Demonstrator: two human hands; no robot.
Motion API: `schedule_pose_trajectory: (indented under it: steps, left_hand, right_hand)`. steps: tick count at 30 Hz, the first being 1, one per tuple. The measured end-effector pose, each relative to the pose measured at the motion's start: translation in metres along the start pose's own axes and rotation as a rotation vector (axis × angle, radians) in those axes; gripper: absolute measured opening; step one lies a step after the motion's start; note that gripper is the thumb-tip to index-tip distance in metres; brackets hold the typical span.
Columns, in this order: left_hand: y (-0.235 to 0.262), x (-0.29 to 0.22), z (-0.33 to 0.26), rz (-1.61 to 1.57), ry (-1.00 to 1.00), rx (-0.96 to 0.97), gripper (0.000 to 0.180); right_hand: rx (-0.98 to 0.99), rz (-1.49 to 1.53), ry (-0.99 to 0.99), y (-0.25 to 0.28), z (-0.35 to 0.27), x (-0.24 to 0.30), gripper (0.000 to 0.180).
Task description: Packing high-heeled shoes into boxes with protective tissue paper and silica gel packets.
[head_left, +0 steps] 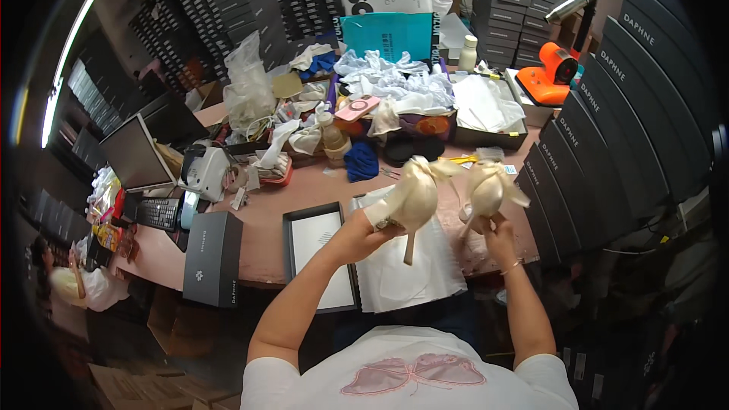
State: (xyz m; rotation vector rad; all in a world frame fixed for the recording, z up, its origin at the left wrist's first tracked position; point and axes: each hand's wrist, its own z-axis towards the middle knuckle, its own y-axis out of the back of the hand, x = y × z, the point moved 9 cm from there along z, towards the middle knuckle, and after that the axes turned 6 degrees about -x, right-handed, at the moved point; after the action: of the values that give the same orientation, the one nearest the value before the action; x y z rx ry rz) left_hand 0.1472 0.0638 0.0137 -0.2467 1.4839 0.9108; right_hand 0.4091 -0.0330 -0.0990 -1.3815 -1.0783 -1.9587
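Left hand (363, 229) closed around cream high-heeled shoe (410, 199), heel pointing down; right hand (497, 229) grips matching shoe (486, 190) by heel. Both raised side by side above white paper (402, 277), seemingly for comparison. Open shoebox (315, 254) at left on pink surface (266, 220). Far: crumpled tissue (395, 76).

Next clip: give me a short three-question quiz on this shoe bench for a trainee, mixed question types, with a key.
1. True or false: the left hand and the right hand each hold up one cream high-heeled shoe.
2. Multiple choice: what lies on the table directly under the left shoe? A) a keyboard B) white paper in an open box C) a blue cloth
3. Fill in: the black box lid stands at the table's ____ edge, to the person's left.

Key
1. True; the right shoe has a bow, as does the left.
2. B
3. Near (front)
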Motion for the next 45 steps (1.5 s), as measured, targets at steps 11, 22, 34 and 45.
schedule_pose_trajectory:
  steps: [11,22,34,45]
  left_hand:
    - [-0.018,0.039,-0.083,-0.629,0.253,-0.133,0.031]
    - [-0.028,0.062,-0.088,-0.926,0.445,-0.183,0.044]
    - [-0.031,0.050,-0.074,-0.965,0.485,-0.102,0.040]
    - [-0.036,0.046,-0.074,-0.998,0.463,-0.065,0.040]
  right_hand:
    - [0.394,0.446,-0.022,-0.087,-0.077,0.113,0.027]
    - [0.557,0.770,-0.585,-0.125,-0.091,0.075,0.042]
    - [0.559,0.792,-0.559,-0.115,-0.089,0.081,0.040]
    - [0.578,0.880,-0.506,-0.104,-0.092,0.084,0.032]
